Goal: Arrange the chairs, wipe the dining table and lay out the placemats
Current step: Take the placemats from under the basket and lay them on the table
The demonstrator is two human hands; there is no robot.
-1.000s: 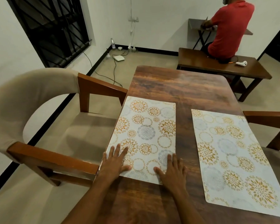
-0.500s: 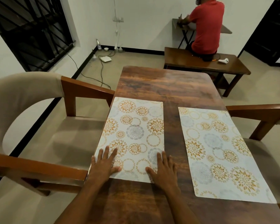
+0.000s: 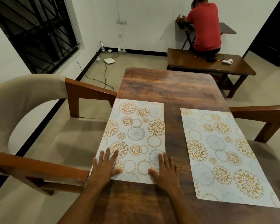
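Both our hands lie flat, fingers straight, gripping nothing: left hand [image 3: 106, 167] on the left placemat's [image 3: 134, 136] near-left corner, right hand [image 3: 166, 171] on its near-right. Mat's long axis runs away from us along the dining table [image 3: 166, 88], hugging its left edge. Either hand can nudge it.

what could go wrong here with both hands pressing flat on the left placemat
1. The white rectangular placemat with gold and grey floral circles under the left hand and right hand lies along the brown wooden dining table's left edge; a leftward push could slide it off toward the beige cushioned wooden armchair.
2. The matching placemat on the right looks angled against it, so the pair may end uneven, though the wide lens may exaggerate.
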